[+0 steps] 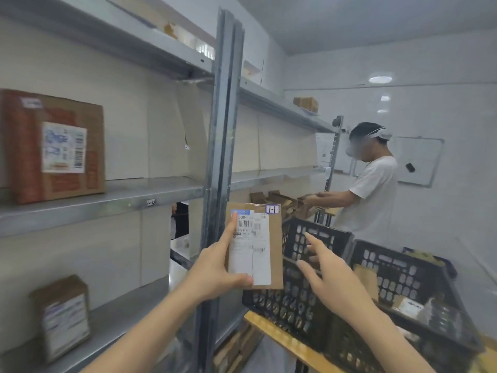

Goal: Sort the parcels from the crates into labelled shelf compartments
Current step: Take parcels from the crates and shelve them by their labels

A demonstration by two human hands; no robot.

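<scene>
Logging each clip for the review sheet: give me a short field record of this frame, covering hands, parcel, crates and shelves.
left hand: holds the parcel upright, thumb across its label
right hand: open, fingers spread, beside the parcel, apart from it
parcel mark: tag at top right corner, seems to read 1-1
crates: near crate and far crate, both black, on a wooden bench
shelves: large box on the middle shelf, small box one level lower
background: second person further along

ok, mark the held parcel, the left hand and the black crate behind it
held parcel (255,246), head view, shipping label
left hand (212,270), head view, back of hand
black crate (290,302), head view, front wall
</scene>
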